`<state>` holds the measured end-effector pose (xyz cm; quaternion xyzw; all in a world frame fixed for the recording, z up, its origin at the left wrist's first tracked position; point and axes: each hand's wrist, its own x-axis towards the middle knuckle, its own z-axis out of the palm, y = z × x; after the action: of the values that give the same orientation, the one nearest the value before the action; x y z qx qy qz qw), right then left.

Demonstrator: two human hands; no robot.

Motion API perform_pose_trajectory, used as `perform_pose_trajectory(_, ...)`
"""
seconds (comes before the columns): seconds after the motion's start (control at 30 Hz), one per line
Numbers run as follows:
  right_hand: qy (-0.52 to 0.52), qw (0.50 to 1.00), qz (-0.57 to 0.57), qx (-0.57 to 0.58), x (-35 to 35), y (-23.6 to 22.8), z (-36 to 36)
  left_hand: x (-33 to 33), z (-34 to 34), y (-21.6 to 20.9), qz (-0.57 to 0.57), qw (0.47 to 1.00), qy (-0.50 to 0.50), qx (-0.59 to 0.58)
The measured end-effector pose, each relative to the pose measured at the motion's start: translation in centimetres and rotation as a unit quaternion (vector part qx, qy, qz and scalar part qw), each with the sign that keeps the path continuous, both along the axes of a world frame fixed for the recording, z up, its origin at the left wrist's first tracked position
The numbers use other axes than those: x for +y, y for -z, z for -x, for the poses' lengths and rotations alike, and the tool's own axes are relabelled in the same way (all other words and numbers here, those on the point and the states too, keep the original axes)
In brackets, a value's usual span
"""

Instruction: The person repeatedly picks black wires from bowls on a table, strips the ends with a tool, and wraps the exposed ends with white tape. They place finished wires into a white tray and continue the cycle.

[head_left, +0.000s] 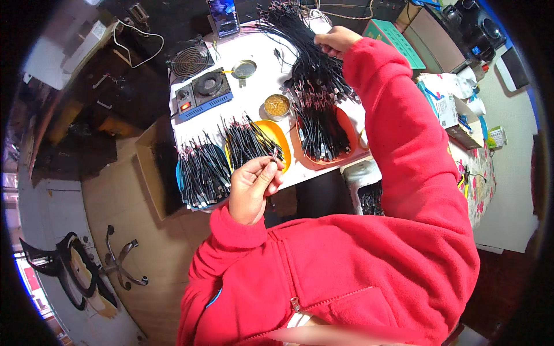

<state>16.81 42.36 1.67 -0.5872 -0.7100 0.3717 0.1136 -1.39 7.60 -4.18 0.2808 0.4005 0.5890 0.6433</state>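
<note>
At the table's front edge my left hand (252,187) pinches what looks like the wire end of a black cable (274,156) between thumb and fingertips. My right hand (339,41) reaches far across, fingers curled on a long bundle of black cables (309,49) at the back. How many strands it grips is hidden. The bundle's near ends, with thin reddish wires, reach toward an orange tray (353,124) full of black cables. A yellow tray (279,131) and a blue tray (178,173) hold more short black cables. Beside them stands a small round tin (277,106) of amber material.
A blue heating unit (205,95) with a lit red switch stands at the left, near a round fan grille (190,60) and a shallow round metal dish (244,69). A phone (224,17) stands behind. A green box (395,43) and an open carton (461,127) are right.
</note>
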Motion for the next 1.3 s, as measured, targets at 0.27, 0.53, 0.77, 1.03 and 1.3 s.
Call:
perform_pose_trajectory(0.27,-0.135,0.936,-0.217,0.241,-20.7,-5.3,-2.2,1.0,-1.6,-4.5,-0.108,0.992,-0.006,-0.060)
perform_pose_trajectory(0.53,-0.220,0.909,-0.284,0.212,-34.5,2.9,1.7,-1.4,-1.3,-8.0,-0.271,0.953,-0.129,-0.037)
perform_pose_trajectory(0.77,-0.330,0.910,-0.166,0.186,-36.4,8.7,1.1,-4.8,-0.2,-6.7,-0.280,0.947,-0.148,0.051)
perform_pose_trajectory(1.03,-0.185,0.817,0.146,0.527,-32.0,1.9,-1.5,-7.9,-3.1,-4.5,-0.140,0.988,0.070,-0.010)
perform_pose_trajectory(1.3,-0.180,0.802,0.170,0.543,-32.5,0.7,-1.4,-7.5,-3.0,-4.5,-0.098,0.986,0.131,0.016)
